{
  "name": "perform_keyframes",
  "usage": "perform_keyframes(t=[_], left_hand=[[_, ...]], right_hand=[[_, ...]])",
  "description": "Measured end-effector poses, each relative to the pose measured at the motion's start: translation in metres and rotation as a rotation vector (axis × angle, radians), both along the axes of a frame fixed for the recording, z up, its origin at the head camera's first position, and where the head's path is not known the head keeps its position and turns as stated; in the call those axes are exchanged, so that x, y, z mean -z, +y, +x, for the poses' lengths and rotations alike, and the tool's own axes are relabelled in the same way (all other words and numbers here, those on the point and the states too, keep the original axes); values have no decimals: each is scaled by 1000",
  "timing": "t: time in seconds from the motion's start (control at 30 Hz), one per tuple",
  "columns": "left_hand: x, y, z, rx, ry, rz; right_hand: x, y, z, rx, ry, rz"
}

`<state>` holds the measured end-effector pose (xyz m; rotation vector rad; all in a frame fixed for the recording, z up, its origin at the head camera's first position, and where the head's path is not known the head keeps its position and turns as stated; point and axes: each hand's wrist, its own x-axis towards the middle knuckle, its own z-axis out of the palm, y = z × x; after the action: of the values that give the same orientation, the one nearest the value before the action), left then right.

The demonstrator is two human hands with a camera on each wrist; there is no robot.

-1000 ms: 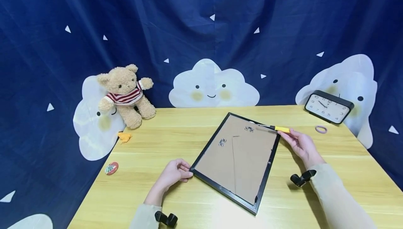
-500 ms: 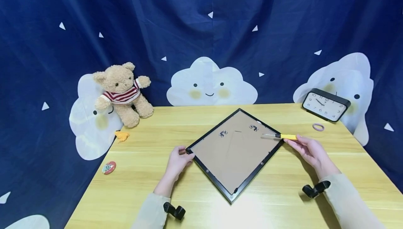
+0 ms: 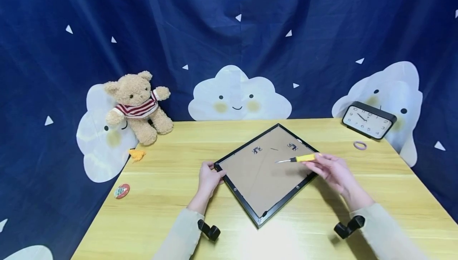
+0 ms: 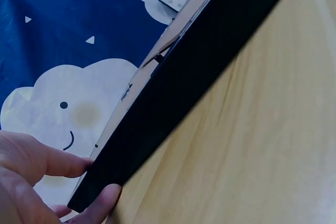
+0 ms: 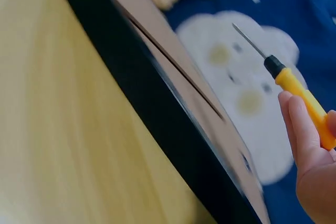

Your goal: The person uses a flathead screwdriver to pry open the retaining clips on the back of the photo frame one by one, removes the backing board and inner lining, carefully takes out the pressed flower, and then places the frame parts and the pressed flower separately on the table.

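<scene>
A black-edged picture frame lies back side up on the table, one corner toward me. Its brown backing carries two metal hangers near the far side. My left hand pinches the frame's left corner; in the left wrist view, thumb and finger clasp the black edge. My right hand holds a screwdriver with a yellow handle, its metal tip pointing left over the backing. In the right wrist view the screwdriver's handle rests along the fingers, shaft bare.
On the wooden table, a teddy bear sits at the back left, with a small orange object and a round red badge nearer. At the back right are a clock and a purple ring.
The picture frame has turned clockwise, its left corner moving away from me with my left hand. My right hand has come off the frame's right corner and carried the screwdriver left over the backing.
</scene>
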<state>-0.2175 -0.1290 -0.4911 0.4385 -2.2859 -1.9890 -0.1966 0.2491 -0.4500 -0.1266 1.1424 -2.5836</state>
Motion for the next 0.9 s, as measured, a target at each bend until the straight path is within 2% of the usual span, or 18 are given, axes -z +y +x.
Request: perform_keyframes(t=[0.1, 0.2, 0.33, 0.43, 0.53, 0.7, 0.9], left_hand=[[0, 3, -5, -7, 8, -18], [0, 6, -8, 1, 19, -82], [0, 8, -10, -3, 23, -176], [0, 8, -12, -4, 20, -197], [-1, 7, -13, 6, 24, -163], [-1, 6, -16, 12, 38, -57], [2, 6, -22, 26, 27, -27]], right_hand=[[-1, -29, 1, 14, -2, 114], [0, -52, 2, 28, -13, 219], [3, -77, 3, -10, 10, 343], [5, -88, 5, -45, 46, 405], [5, -95, 6, -53, 67, 431], [6, -101, 6, -68, 65, 438], [6, -105, 7, -69, 53, 435]])
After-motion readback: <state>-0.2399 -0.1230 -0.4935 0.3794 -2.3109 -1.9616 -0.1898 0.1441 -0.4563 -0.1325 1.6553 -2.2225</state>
